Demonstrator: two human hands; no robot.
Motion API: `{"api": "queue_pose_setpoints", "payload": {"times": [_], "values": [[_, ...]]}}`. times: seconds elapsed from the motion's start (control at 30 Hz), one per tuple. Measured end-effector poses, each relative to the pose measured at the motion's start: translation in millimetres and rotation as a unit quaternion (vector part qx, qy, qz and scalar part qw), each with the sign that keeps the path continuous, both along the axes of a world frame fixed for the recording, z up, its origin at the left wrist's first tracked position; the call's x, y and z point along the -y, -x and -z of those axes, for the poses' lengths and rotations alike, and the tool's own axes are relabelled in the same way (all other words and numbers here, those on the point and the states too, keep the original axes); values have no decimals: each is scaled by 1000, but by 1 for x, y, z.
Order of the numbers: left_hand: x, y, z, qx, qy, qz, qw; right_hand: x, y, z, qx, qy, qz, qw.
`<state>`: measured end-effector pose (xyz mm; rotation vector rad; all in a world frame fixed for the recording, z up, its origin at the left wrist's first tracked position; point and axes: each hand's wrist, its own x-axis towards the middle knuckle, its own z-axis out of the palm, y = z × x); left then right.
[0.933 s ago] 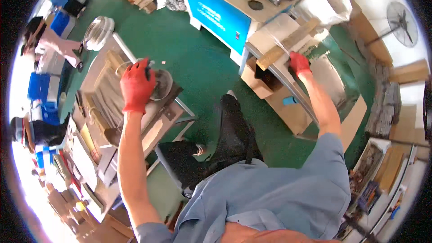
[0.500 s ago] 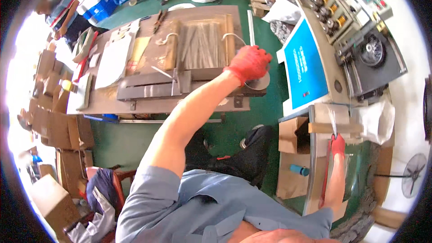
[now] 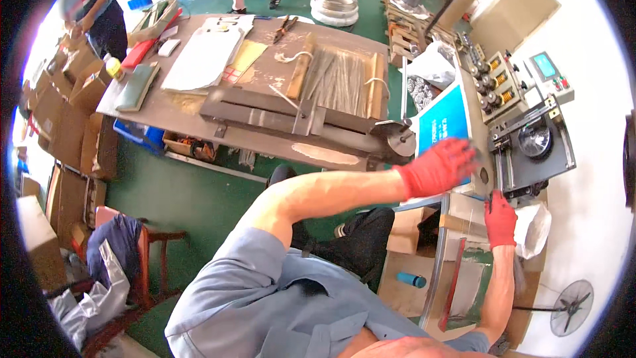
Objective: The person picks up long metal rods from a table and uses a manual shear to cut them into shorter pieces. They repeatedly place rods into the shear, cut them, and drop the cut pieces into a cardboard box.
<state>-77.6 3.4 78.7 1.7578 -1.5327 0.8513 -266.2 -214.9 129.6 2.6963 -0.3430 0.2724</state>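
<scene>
Head view: blue panel [image 3: 437, 118] behind left hand [image 3: 438, 168].

We are in a workshop: on its scarred brown workbench [image 3: 358, 43] we see pliers [image 3: 285, 28] and a bed of thin grey rods [image 3: 336, 79]; right of the workbench, a blue-fronted cabinet [image 3: 434, 119] with metal rollers [image 3: 481, 82] and a control panel [image 3: 547, 68]; beyond the workbench, a shiny coil [image 3: 334, 13]; left of the workbench, cardboard boxes [image 3: 56, 122]; below it, a green floor [image 3: 172, 192].
</scene>
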Motion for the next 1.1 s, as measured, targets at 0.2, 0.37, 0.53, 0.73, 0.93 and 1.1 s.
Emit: {"api": "queue_pose_setpoints", "payload": {"times": [0.2,0.37,0.53,0.73,0.93,1.1], "values": [[-38,44,-26,-76,-107,-58,990,-66,-71,-41,-94,32,-102,990],[-68,16,-28,-149,56,-59,985,-123,-107,-88,-58,12,-167,984],[-98,1,-38,-247,85,-31,965,-174,-134,-113,-58,126,-138,981],[-122,-31,-30,-317,176,-44,931,-220,-122,-117,67,210,-382,897],[-144,-42,-43,-396,217,12,892,-204,-128,-108,-11,-199,-319,927],[-147,-42,-42,-425,221,87,873,-144,-175,-116,66,-655,-242,713]]}}
